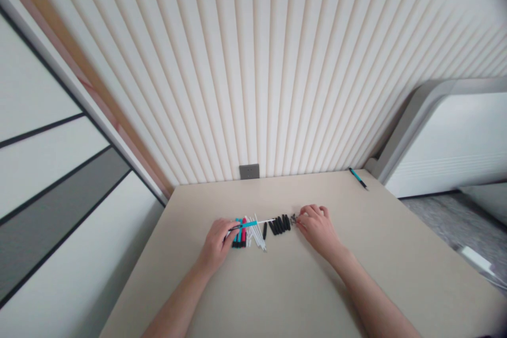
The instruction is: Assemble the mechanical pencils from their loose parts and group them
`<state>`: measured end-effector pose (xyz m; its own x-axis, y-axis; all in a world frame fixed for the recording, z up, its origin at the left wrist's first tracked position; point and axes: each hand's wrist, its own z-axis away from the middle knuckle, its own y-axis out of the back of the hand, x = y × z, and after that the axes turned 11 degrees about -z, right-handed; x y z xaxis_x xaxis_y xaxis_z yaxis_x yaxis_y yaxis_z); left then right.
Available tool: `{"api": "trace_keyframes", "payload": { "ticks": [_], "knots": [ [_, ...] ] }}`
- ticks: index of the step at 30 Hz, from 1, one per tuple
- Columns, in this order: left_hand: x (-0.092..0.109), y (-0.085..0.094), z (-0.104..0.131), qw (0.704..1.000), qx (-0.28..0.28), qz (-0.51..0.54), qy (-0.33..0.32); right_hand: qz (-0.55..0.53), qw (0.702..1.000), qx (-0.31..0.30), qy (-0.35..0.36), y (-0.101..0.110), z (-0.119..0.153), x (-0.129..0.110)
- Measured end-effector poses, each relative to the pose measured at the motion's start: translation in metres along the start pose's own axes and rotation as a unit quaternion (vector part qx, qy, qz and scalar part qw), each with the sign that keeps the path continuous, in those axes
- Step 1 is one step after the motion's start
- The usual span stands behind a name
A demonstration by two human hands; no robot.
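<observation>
My left hand [222,237] pinches a teal pen barrel [249,224], with a thin white refill [266,221] sticking out of its right end. Beneath that hand lie several teal and red pen barrels [244,237] with black lower ends. White refills [259,237] are spread beside them, then a row of black grip sleeves [282,224]. At the right end of the row is a small pile of dark pen parts [293,218], too small to name. My right hand [315,224] is at this pile, fingers closed together; what they hold is hidden.
An assembled teal and black pen [358,178] lies at the table's back right corner. The beige table [253,296] meets a ribbed wall with a dark socket [249,171]. A grey and white headboard [447,132] stands on the right, a panelled cabinet [71,211] on the left.
</observation>
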<state>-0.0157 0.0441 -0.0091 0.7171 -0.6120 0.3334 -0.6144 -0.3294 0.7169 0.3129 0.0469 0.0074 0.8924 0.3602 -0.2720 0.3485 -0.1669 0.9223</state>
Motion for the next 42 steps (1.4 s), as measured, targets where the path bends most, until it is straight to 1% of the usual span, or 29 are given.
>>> {"api": "trace_keyframes", "payload": {
  "ticks": [5,9,16,18,20,23,26,32,39,42],
  "knots": [
    [-0.001,-0.001,0.001,1.0,-0.006,-0.001,0.0,0.005,1.0,-0.004,-0.003,0.0,0.0,-0.001],
    [0.0,-0.001,0.001,1.0,-0.004,-0.003,0.0,0.003,1.0,-0.005,-0.008,-0.004,0.0,-0.001],
    [0.002,0.002,0.0,1.0,-0.002,-0.007,0.007,-0.012,0.999,0.037,0.02,-0.007,-0.001,-0.001],
    [0.002,0.002,0.0,1.0,0.0,-0.006,0.009,-0.039,0.997,0.056,0.033,-0.006,-0.002,-0.001],
    [0.002,0.002,-0.001,1.0,0.001,-0.005,0.011,-0.094,0.992,0.07,0.051,-0.005,-0.003,-0.001],
    [0.003,0.002,-0.001,1.0,0.002,-0.004,0.009,-0.182,0.977,0.079,0.078,-0.007,-0.003,-0.004],
    [0.003,0.002,-0.002,1.0,-0.003,-0.003,0.002,-0.227,0.964,0.091,0.101,-0.01,-0.002,-0.012],
    [0.004,0.002,-0.002,1.0,-0.004,-0.008,-0.01,-0.252,0.954,0.095,0.13,-0.015,-0.001,-0.023],
    [0.003,0.0,0.0,1.0,-0.017,-0.013,-0.022,-0.253,0.95,0.094,0.154,-0.015,-0.001,-0.025],
    [0.002,0.0,0.0,0.999,-0.017,-0.014,-0.027,-0.246,0.954,0.095,0.145,-0.015,0.0,-0.025]
  ]
}}
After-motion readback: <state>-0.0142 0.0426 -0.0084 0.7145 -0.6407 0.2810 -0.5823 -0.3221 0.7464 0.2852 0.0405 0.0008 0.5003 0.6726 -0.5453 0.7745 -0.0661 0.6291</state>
